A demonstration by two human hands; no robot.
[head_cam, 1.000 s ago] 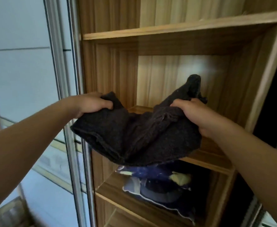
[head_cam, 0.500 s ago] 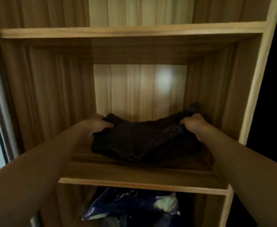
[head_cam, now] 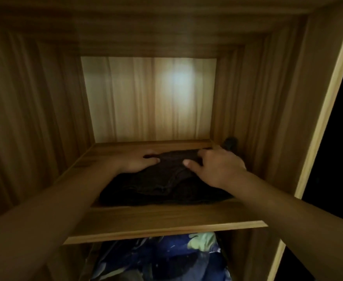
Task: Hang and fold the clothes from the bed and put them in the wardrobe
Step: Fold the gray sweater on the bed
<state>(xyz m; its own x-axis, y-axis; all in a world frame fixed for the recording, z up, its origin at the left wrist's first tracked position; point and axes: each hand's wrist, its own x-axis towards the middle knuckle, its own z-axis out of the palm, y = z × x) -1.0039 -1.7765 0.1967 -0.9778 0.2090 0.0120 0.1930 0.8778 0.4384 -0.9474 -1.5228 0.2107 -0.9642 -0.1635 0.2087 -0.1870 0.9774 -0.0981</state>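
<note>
A dark, folded garment (head_cam: 162,185) lies on the middle wardrobe shelf (head_cam: 166,224). My left hand (head_cam: 136,164) sits at its far left edge, thumb on top and fingers behind, pinching the cloth. Over the garment's right side lies my right hand (head_cam: 219,169), thumb stretched out flat on the fabric and fingers bent over the far edge, pressing down. A dark end of the garment (head_cam: 230,142) sticks up in the back right corner of the compartment.
The compartment has wooden side walls and a pale back panel (head_cam: 148,98) with a light spot. A blue patterned bundle with a pale green patch (head_cam: 162,258) fills the shelf below. The wardrobe's right upright (head_cam: 325,110) borders a dark opening.
The garment went from hanging between my hands outside the wardrobe to lying deep on the shelf. Both hands moved inward with it, and my right hand's grip has loosened to a flat press.
</note>
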